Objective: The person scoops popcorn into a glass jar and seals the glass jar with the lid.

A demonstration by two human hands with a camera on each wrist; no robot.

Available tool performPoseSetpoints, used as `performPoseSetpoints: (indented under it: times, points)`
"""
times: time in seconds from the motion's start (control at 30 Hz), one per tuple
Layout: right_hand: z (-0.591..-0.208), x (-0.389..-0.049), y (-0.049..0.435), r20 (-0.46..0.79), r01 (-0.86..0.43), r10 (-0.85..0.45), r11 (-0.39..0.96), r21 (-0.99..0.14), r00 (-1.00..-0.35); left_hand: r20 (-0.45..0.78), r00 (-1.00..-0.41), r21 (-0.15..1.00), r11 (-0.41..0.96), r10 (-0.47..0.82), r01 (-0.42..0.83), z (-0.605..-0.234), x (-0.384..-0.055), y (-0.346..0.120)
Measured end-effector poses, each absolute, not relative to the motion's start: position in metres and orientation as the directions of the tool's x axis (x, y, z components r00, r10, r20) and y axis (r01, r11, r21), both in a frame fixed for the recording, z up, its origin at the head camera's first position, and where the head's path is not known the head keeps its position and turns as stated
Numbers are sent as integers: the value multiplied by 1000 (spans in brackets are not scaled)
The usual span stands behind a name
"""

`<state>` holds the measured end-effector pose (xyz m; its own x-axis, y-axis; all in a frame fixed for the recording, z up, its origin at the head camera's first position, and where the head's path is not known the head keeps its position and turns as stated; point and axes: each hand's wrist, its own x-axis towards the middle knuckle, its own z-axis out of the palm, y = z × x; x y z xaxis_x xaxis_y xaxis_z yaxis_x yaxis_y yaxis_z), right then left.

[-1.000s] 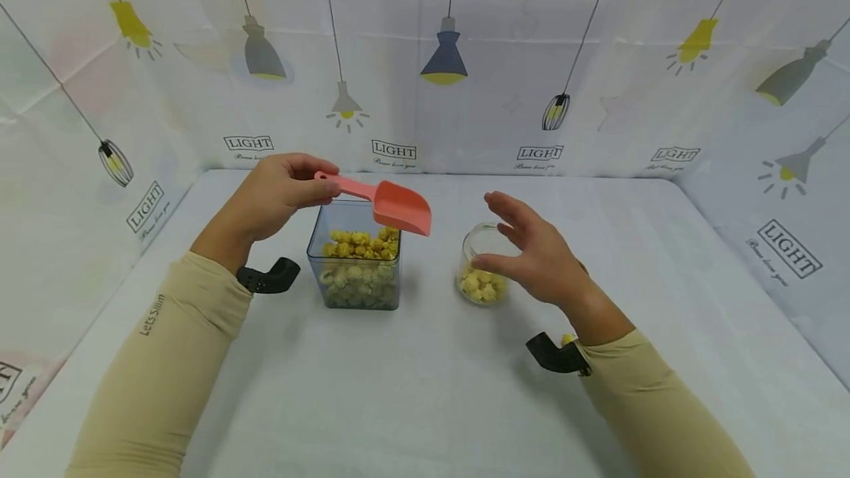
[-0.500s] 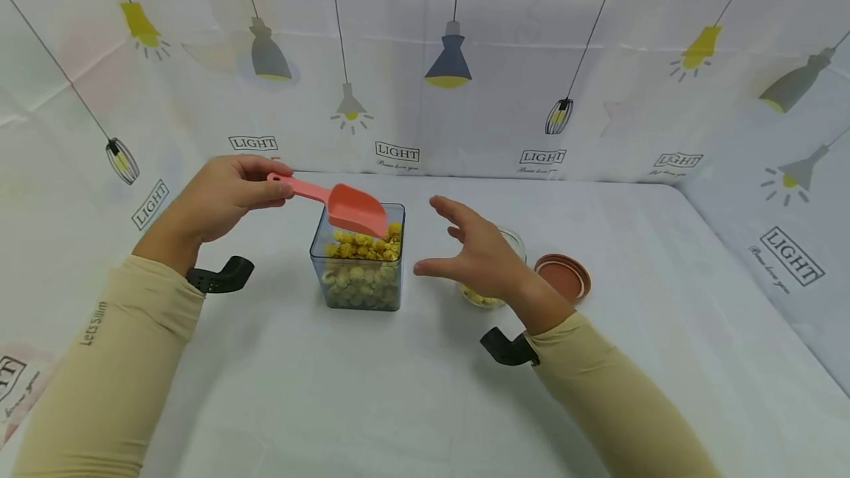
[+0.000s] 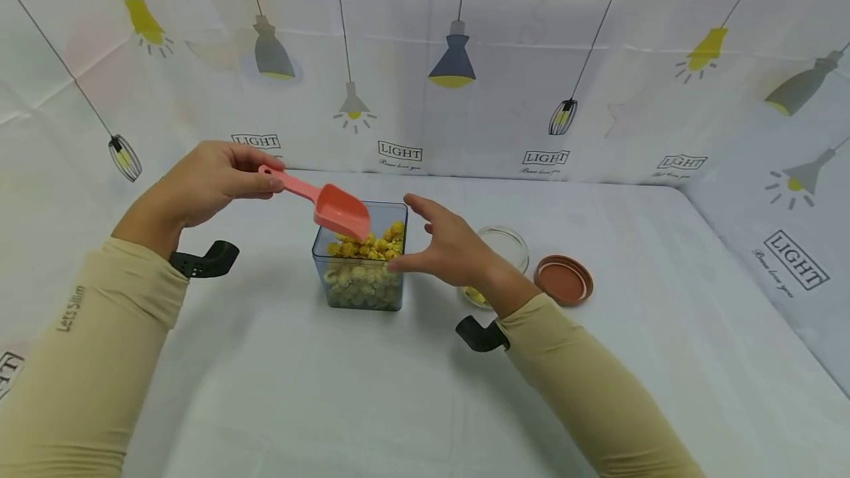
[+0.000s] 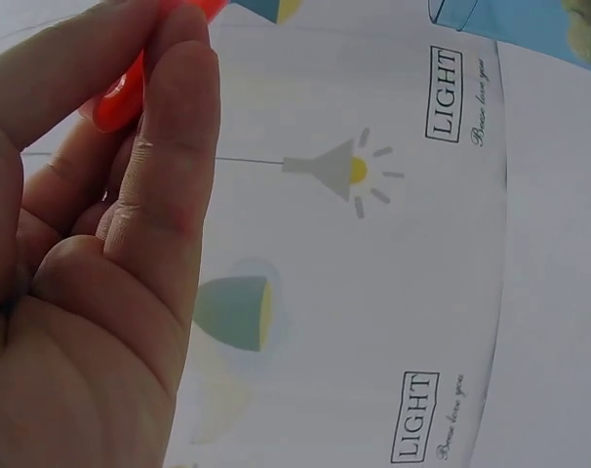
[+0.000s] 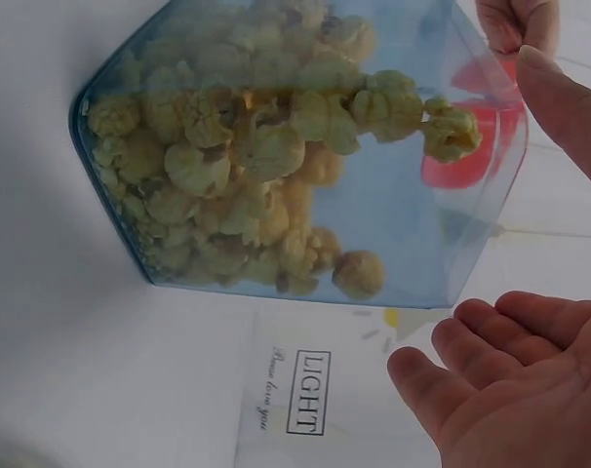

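Note:
My left hand [image 3: 206,186] pinches the handle end of a pink scoop [image 3: 341,212] between thumb and fingers. The scoop's bowl hangs over the clear bluish square container [image 3: 390,212], tilted down to the right, and looks empty. Yellow popcorn [image 3: 381,246] fills the container's lower part. At the container's right side is my right hand [image 3: 454,246], thumb and fingers spread apart. In the right wrist view its thumb is close to the container's rim [image 5: 505,210]; whether it touches, I cannot tell. Only a bit of red handle [image 4: 120,97] shows in the left wrist view.
Behind the right hand stands a round glass jar [image 3: 510,238] with some popcorn, partly hidden. A brown round lid [image 3: 563,280] lies to the jar's right. White cloth covers the table [image 3: 372,389], and a lamp-patterned curtain [image 3: 505,109] rises behind it.
Both hands have moved left; the scoop came along in the left hand and its bowl now tips lower over the container. My right hand went from the jar to the container's side, uncovering the lid.

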<state>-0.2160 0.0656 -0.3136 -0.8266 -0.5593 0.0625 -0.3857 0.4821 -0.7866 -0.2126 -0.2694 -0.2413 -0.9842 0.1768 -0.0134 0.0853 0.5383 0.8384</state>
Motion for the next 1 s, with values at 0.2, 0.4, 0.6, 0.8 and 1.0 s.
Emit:
performPoseSetpoints:
  times: [0.2,0.4,0.6,0.8,1.0]
  points:
    - [-316,-219,64,31,-376,-575,493,-784,-818,-48,-982,768,635,180,79,-232,-212,-270]
    - [-316,-220,62,15,-367,-577,499,-785,-817,-55,-983,716,693,174,83,-224,-213,-269]
    - [-318,-220,60,19,-364,-576,489,-793,-817,-38,-984,698,709,172,97,-216,-213,-258]
    - [-320,-221,59,30,-369,-572,487,-792,-820,-18,-986,673,731,168,112,-211,-213,-246]
    - [-321,-220,59,34,-369,-569,486,-792,-821,-4,-982,609,779,190,149,-207,-214,-235]
